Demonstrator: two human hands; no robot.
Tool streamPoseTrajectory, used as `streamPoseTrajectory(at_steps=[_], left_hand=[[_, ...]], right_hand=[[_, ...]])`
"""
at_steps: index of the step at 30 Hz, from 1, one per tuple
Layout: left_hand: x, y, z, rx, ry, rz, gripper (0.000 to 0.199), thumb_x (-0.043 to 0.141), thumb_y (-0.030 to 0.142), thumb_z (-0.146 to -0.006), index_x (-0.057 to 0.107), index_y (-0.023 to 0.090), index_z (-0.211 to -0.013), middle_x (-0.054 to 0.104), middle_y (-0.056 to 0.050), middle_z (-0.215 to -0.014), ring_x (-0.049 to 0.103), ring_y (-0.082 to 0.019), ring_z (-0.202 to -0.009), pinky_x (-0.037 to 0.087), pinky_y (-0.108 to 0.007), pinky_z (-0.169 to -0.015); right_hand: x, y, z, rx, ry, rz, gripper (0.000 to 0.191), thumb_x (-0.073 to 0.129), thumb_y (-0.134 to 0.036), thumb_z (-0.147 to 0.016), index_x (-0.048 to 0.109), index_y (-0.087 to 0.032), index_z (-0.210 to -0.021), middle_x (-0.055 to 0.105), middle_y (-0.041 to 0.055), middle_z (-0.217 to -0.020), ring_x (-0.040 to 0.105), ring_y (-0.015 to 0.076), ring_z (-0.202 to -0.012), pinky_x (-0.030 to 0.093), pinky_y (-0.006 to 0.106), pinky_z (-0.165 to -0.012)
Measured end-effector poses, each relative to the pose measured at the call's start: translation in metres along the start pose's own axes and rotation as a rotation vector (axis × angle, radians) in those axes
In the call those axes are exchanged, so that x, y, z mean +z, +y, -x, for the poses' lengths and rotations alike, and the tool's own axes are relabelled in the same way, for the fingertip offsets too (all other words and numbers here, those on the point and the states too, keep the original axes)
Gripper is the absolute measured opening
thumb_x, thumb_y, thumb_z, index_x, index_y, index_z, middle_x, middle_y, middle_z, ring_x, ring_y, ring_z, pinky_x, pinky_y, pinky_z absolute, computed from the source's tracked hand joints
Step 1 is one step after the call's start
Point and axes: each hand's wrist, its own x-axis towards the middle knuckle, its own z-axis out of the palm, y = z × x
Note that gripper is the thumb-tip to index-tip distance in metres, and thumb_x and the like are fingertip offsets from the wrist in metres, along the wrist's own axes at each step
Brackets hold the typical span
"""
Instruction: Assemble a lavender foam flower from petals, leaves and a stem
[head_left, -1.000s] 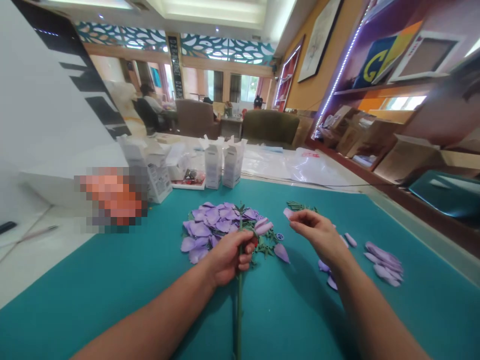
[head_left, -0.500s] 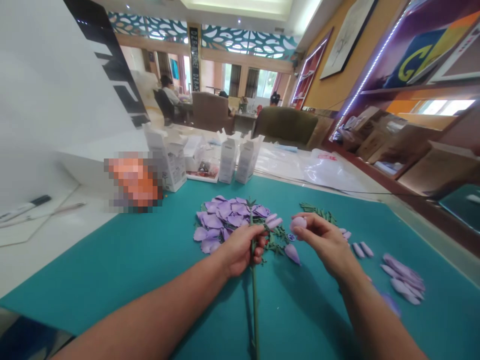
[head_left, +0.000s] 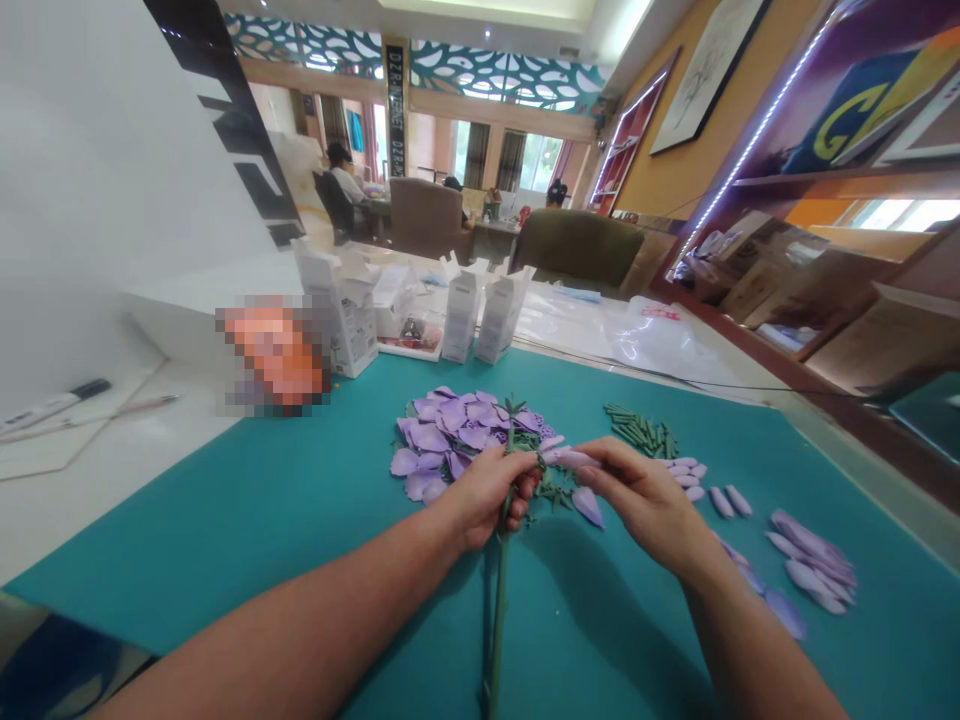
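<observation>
My left hand (head_left: 499, 497) is closed round a green artificial flower stem (head_left: 498, 610), whose lower end runs toward me. Small lilac petals (head_left: 551, 443) stick out beside its thumb. Between the thumb and fingers of my right hand (head_left: 637, 490) is a lilac petal (head_left: 576, 459), its tip at those petals; whether they are joined I cannot tell. Just beyond my left hand lies a heap of purple petals (head_left: 431, 437) with small green leafy parts (head_left: 556, 496). A single loose petal (head_left: 589, 507) rests below my right fingertips.
Green stem pieces (head_left: 641, 430), small lilac buds (head_left: 686, 470) and longer petals (head_left: 810, 560) lie to the right on the teal mat (head_left: 247, 560). White boxes (head_left: 461, 310) stand at the back, near a blurred orange object (head_left: 277, 355). Pens (head_left: 60, 405) lie far left. People sit in the background.
My right hand has moved left, bringing the petal to the small petals by my left hand. The stem's lower end has swung slightly left.
</observation>
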Motion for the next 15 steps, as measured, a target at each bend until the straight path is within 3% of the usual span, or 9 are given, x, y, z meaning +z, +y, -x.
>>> streamPoseTrajectory(at_steps=[3,9,15], left_hand=[[0.0004,0.0003,-0.0001,0.002,0.008,-0.021,0.018,0.050,0.030,-0.082,0.047,0.018,-0.069,0.043,0.007,-0.052,0.035,-0.004,-0.035,0.023,-0.018,-0.035],[0.0002,-0.0010,-0.0013,-0.002,0.008,-0.030,0.017,0.050,0.028,-0.082,0.047,0.018,-0.069,0.042,0.007,-0.051,0.033,-0.004,-0.034,0.022,-0.018,-0.035],[-0.0001,-0.0024,-0.0018,-0.005,-0.007,-0.037,0.019,0.051,0.029,-0.082,0.046,0.018,-0.068,0.042,0.008,-0.052,0.031,-0.004,-0.033,0.021,-0.018,-0.034]], right_hand=[[0.0008,-0.0002,0.0003,0.021,-0.007,0.031,0.029,0.060,-0.047,-0.082,0.073,-0.025,-0.095,0.070,0.0054,-0.091,0.061,0.0208,-0.084,0.047,0.029,-0.070],[0.0004,0.0040,-0.0002,0.214,0.028,0.022,0.034,0.069,-0.053,-0.069,0.070,-0.020,-0.075,0.062,0.0006,-0.063,0.050,0.0146,-0.057,0.038,0.026,-0.049],[-0.0025,-0.0018,-0.0004,0.173,0.014,0.098,0.038,0.059,-0.056,-0.076,0.065,-0.020,-0.071,0.050,-0.0025,-0.056,0.042,0.0123,-0.053,0.033,0.025,-0.049]])
